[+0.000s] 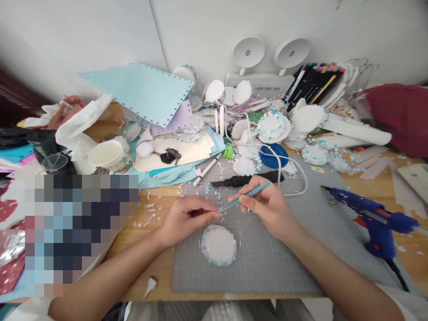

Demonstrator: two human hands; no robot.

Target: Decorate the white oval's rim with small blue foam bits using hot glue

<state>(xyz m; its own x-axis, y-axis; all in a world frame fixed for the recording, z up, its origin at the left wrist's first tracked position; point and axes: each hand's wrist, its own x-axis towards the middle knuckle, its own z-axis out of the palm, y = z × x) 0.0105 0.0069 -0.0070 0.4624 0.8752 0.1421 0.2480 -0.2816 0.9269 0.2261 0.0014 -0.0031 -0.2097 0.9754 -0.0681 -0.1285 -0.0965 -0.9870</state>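
My right hand (pixel 267 205) grips a teal pen-like tool (pixel 245 196), its tip pointing left at the fingertips of my left hand (pixel 190 218). The left hand's fingers are pinched together on something too small to make out, right at the tool's tip. Just below both hands lies a white round disc (pixel 219 245) with a rim of pale blue confetti, flat on the grey cutting mat (pixel 267 263).
A blue glue gun (pixel 371 218) lies at the mat's right, a black utility knife (pixel 244 179) and white marker (pixel 207 169) behind the hands. Papers, a paper cup (pixel 105 154), several decorated discs, a marker set (pixel 314 82) and a white cable crowd the back. A blurred patch covers the left.
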